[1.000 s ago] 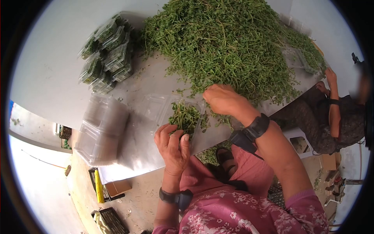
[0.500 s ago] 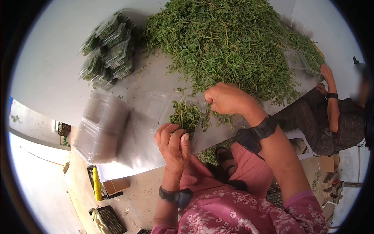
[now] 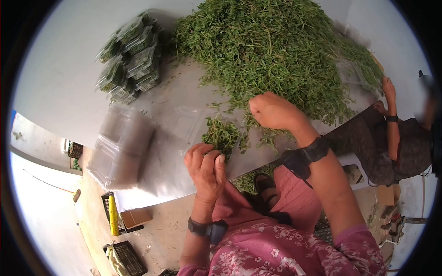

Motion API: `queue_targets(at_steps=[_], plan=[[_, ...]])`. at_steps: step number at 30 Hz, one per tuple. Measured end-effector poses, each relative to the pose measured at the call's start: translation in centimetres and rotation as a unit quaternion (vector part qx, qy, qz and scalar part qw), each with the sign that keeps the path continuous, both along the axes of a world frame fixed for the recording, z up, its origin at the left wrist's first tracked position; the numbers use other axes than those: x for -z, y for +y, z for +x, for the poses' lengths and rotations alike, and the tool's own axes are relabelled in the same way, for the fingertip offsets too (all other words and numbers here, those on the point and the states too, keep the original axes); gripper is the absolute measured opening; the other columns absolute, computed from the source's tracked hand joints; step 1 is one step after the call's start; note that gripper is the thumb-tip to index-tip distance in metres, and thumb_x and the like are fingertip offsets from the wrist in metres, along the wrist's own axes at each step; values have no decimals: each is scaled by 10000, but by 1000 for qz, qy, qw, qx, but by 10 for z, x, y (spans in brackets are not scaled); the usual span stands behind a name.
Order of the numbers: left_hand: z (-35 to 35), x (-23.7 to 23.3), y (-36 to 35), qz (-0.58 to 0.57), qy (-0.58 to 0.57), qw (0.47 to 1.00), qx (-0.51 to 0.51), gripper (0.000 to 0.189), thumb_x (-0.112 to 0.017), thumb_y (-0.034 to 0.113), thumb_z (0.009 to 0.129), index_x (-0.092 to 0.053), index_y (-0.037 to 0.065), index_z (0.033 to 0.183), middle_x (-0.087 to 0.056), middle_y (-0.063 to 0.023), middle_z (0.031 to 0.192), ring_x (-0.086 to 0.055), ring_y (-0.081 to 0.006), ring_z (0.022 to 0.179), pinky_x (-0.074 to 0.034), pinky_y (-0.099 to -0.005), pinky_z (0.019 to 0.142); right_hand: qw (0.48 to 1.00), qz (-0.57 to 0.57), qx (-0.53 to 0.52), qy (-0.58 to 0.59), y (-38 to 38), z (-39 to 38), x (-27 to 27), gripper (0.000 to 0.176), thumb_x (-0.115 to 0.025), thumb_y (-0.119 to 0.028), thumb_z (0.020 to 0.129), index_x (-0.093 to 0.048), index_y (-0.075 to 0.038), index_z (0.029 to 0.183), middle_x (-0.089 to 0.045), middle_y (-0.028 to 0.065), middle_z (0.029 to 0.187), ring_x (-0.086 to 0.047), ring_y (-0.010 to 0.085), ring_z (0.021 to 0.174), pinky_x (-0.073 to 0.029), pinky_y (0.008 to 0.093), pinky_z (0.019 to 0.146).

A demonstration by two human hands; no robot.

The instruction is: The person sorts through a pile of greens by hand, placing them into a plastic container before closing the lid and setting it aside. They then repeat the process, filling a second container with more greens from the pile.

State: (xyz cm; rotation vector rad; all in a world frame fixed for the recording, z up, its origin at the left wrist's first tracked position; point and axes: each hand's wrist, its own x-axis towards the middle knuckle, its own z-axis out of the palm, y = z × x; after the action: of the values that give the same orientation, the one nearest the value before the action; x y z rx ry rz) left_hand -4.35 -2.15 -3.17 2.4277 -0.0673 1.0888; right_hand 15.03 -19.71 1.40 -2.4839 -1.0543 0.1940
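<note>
An open clear plastic clamshell container point(image 3: 191, 131) lies on the table near its front edge, with a clump of leafy green stems point(image 3: 222, 134) in its near half. My left hand point(image 3: 205, 170) curls its fingers over the near left side of that container, close against the greens. Just right of the container, my right hand point(image 3: 276, 112) is closed, knuckles up, at the front edge of a large heap of green stems point(image 3: 262, 50). Loose sprigs point(image 3: 271, 135) lie below it. Whatever its fingers pinch is hidden beneath the hand.
A stack of empty clear containers point(image 3: 122, 147) stands at the left. Behind it are filled, closed boxes point(image 3: 131, 57) in a pile. At the right a person point(image 3: 391, 124) reaches toward the heap. Black crates point(image 3: 129, 257) sit on the floor by the table.
My right hand has shifted slightly right and up, toward the heap, and turned its knuckles over. My left hand stays by the container, nearly unmoved.
</note>
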Motion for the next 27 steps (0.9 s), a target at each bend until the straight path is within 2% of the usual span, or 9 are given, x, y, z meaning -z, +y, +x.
queue_targets(at_steps=[6, 9, 12, 20, 23, 27], plan=[[1, 2, 1, 0, -1, 1000, 0, 88, -653, 109, 906, -665, 22, 911, -643, -130, 1016, -593, -345, 1044, -447, -447, 939, 991, 121, 15, 53, -3, 4, -9, 57, -650, -18, 831, -664, -3, 884, -682, 141, 774, -666, 270, 700, -510, 393, 642], [2, 0, 1, 1, -3, 1000, 2, 87, -652, 108, 907, -665, 23, 910, -644, -126, 1010, -595, -340, 1038, -446, -443, 935, 990, 132, 7, 58, -3, 3, -13, 65, -661, -17, 840, -668, 4, 902, -686, 122, 770, -658, 219, 686, -512, 367, 637], [2, 1, 1, 3, -5, 1000, 3, 86, -652, 109, 908, -664, 24, 906, -644, -122, 1005, -597, -335, 1032, -445, -439, 931, 987, 144, 13, 64, -1, 1, -16, 62, -658, -26, 849, -656, 4, 904, -680, 116, 762, -646, 212, 675, -509, 363, 634], [2, 0, 0, 3, -7, 1000, 4, 87, -648, 108, 910, -663, 23, 904, -646, -124, 1000, -598, -332, 1026, -441, -439, 933, 974, 220, -5, 50, 10, -13, -26, 64, -659, -42, 884, -632, -2, 927, -648, 63, 730, -601, 110, 660, -493, 306, 612], [3, 2, 2, 1, -5, 1000, 9, 108, -689, 149, 889, -669, 50, 925, -637, -95, 1014, -586, -325, 1042, -418, -449, 921, 958, 284, -27, 29, 20, -21, -23, 59, -666, -23, 885, -633, -6, 931, -652, 58, 740, -602, 99, 668, -498, 298, 614], [-1, 6, 2, -19, 2, 1000, -3, 233, -674, 166, 918, -644, 18, 1094, -602, -154, 1151, -564, -354, 1109, -415, -457, 985, 939, 340, -59, 9, 31, -35, -23, 74, -679, -5, 883, -639, -9, 945, -667, 75, 770, -629, 126, 673, -514, 313, 628]])
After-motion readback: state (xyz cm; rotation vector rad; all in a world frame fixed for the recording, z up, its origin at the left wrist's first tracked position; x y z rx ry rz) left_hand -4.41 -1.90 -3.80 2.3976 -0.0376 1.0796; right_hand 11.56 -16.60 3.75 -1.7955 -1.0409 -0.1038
